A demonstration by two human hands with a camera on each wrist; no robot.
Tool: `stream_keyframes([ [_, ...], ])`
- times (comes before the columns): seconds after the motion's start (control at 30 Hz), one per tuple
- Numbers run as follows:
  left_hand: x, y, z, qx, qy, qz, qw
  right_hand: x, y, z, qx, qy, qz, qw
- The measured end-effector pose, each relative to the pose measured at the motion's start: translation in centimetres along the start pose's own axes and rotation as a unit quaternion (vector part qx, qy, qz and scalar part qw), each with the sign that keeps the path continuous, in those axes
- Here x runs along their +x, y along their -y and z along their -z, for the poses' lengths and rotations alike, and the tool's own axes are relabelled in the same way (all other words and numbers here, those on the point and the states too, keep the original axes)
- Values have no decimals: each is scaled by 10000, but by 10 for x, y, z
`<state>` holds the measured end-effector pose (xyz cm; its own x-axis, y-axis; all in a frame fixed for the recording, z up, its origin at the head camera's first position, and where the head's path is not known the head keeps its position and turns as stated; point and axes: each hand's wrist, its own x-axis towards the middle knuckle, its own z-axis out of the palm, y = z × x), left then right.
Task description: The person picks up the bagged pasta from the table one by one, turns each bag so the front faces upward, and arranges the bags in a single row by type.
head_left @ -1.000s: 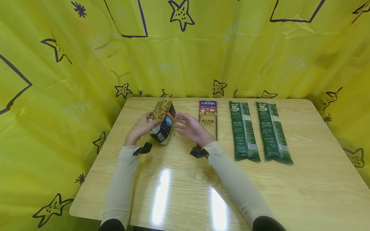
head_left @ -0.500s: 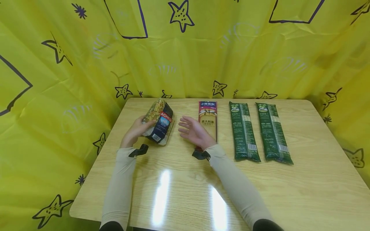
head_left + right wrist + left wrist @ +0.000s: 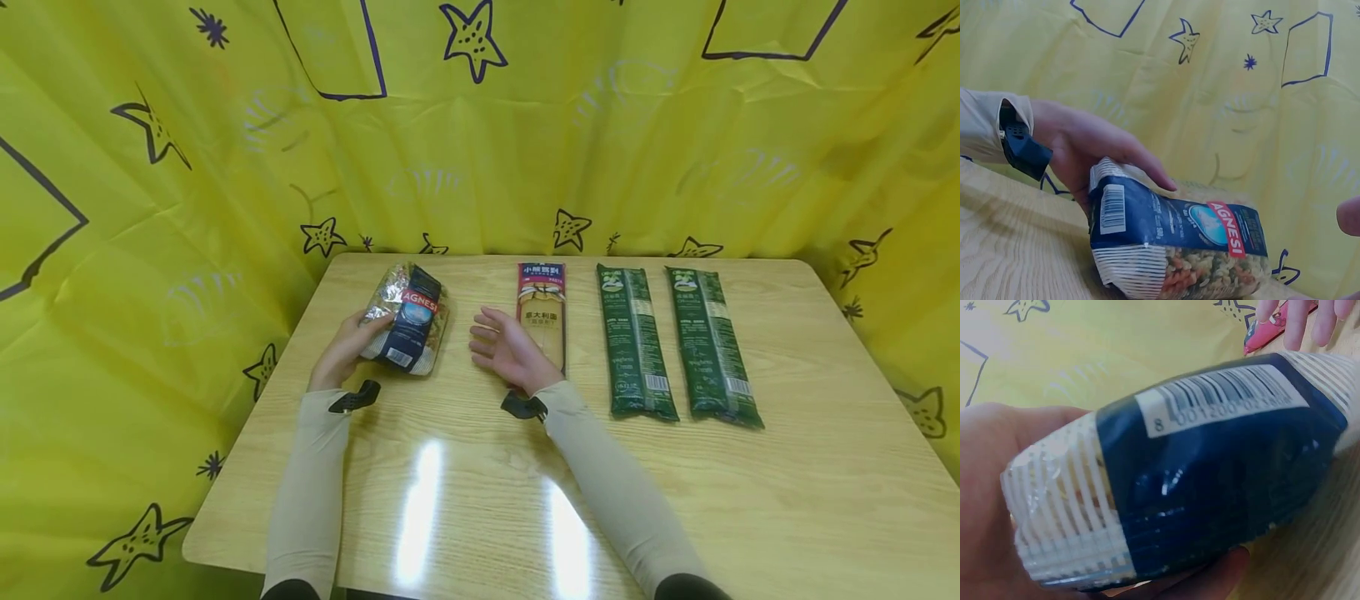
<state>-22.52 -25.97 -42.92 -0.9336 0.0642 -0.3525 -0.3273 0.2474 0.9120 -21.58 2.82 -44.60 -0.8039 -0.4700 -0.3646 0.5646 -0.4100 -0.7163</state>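
Note:
A bag of spiral pasta (image 3: 411,321) with a dark blue band and a red AGNESI label is at the left of the table. My left hand (image 3: 350,345) grips its left side, thumb over the top face, fingers under it in the left wrist view. The bag's barcode end (image 3: 1216,400) fills much of that view. In the right wrist view, the pasta bag (image 3: 1179,237) lies tilted close over the wood. My right hand (image 3: 513,348) holds nothing; its fingers are spread loosely, between the bag and a red-topped spaghetti pack (image 3: 542,308), whose lower end is hidden.
Two green spaghetti packs, the nearer one (image 3: 636,342) and the farther one (image 3: 712,346), lie side by side on the right of the wooden table (image 3: 480,475). A yellow curtain (image 3: 480,167) with drawn stars hangs behind the back edge and along the sides.
My left hand has turned the pasta bag so its labelled face tips up toward the head camera, and has shifted slightly left. The right hand has drawn away from the bag, to the right.

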Motion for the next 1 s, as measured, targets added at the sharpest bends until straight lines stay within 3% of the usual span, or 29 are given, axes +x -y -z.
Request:
stream_keyframes([
  [0.3, 3, 13, -2, -751, -14, 285, 9968, 1, -1, 3, -10, -37, -71, 10000],
  [0.53, 4, 18, -12, -1766, 88, 201, 9840, 2, -3, 2, 49, -16, -115, 9999],
  [0.83, 1, 22, -26, -2030, -229, 206, 9787, 5, -6, 0, -12, 57, -162, 9999],
  [1.0, -2, 23, -37, -2410, -220, 213, 9700, 4, -7, -1, 19, 68, -151, 9999],
])
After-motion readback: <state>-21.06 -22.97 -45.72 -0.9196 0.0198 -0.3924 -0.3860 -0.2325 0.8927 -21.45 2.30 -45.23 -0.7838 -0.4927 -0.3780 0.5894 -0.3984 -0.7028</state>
